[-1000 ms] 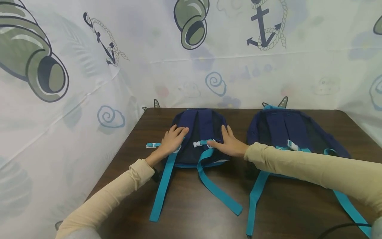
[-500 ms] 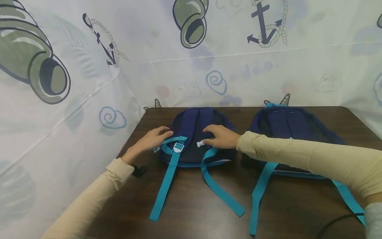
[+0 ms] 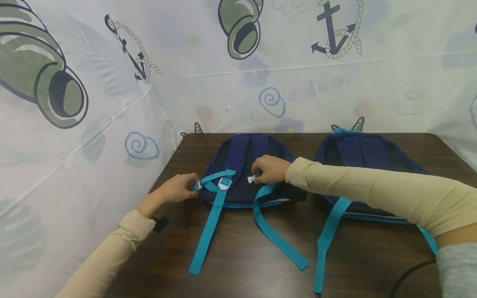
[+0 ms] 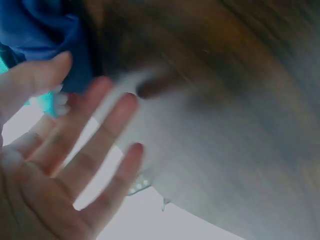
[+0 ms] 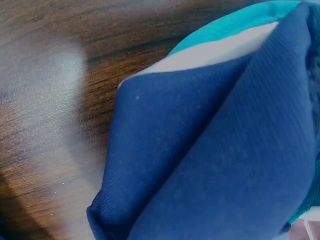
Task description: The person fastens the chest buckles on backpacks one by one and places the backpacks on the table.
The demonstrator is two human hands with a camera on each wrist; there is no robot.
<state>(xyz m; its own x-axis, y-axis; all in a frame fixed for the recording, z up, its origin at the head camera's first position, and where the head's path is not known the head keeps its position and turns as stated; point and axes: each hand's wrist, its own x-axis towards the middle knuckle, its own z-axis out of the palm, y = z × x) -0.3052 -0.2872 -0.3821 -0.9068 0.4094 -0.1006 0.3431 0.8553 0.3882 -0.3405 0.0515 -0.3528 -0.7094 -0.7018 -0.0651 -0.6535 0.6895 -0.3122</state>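
Observation:
A dark blue backpack lies with its straps up. Teal webbing straps run from it toward the front. At its left side my left hand is beside a white buckle on a short teal strap, fingertips right at it. In the left wrist view the fingers are spread and the thumb stands apart from them. Over the pack's right half my right hand, fingers curled, pinches a second white buckle, whose end sticks out past the fingertips. The right wrist view shows mostly the pack's blue side fabric.
A second blue backpack lies at the right, partly hidden under the right forearm, with a teal strap hanging forward. Both rest on a dark wooden table. A printed white curtain stands behind. A black cable crosses the front right.
Both hands have lifted off the pack where they lay flat. My left hand has moved left and down to the left buckle; the right fingers have curled onto the other buckle.

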